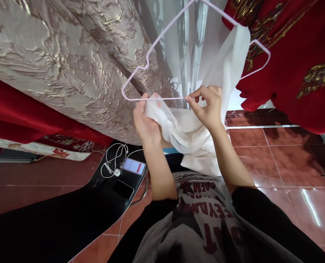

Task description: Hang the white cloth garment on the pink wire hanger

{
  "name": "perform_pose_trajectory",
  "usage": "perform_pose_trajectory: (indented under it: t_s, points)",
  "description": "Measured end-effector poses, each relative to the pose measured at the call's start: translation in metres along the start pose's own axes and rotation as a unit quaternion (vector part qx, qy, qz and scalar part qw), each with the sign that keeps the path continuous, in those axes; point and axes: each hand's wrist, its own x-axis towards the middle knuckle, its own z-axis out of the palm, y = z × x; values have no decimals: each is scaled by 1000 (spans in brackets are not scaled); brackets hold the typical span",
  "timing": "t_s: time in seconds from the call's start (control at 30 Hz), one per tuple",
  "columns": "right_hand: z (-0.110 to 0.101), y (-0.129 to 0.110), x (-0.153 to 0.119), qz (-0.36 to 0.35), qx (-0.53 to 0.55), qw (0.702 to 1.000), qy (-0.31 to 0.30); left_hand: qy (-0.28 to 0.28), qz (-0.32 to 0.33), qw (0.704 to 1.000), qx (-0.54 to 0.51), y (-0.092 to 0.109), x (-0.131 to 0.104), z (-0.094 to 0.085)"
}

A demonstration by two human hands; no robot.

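Note:
A pale pink clothes hanger (pixel 162 34) hangs in front of me, its hook cut off by the top edge. White thin cloth (pixel 232 58) drapes over the hanger's right shoulder and runs down in folds towards my lap. My left hand (pixel 147 122) is closed on an end of this cloth at the hanger's bottom bar, its fingertips partly behind the fabric. With thumb and forefinger, my right hand (pixel 207 104) pinches the bottom bar near its middle. Cloth passes behind the right hand and wrist.
Cream embossed curtain fabric (pixel 77 62) hangs at the left, red gold-trimmed fabric (pixel 302 54) at the right. A black seat (pixel 77 215) at lower left bears a lit phone (pixel 134 166), a dark phone (pixel 123 189) and white cables (pixel 109 165). Red tiles (pixel 294 160) cover the floor.

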Motion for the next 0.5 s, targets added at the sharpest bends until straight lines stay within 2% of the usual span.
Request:
perform_pose_trajectory:
  t_s: [0.07,0.13,0.23,0.27,0.3,0.4,0.43,0.47,0.5]
  points:
    - [0,-5,0,11,-3,1000,-11,-50,18,999,5,-4,-11,17]
    - [-2,-11,0,16,-2,1000,-23,-61,55,996,-13,-7,-15,29]
    - [-15,-19,-4,5,22,999,-37,-98,85,990,-53,-10,-11,30]
    - [-22,-20,-5,3,33,999,-11,-114,88,988,-56,-12,-8,27]
    - [-30,-21,-5,-2,40,998,41,-125,90,987,-53,-13,-6,25]
    - [-57,-10,-5,-4,18,969,247,-128,95,986,-40,-18,-1,20]
    - [-65,-2,-3,5,9,961,276,-125,97,986,-47,-20,0,20]
    - [-71,8,-2,23,9,962,273,-125,95,986,-57,-22,0,21]
    - [-74,20,-1,43,9,971,235,-126,96,985,-68,-24,0,23]
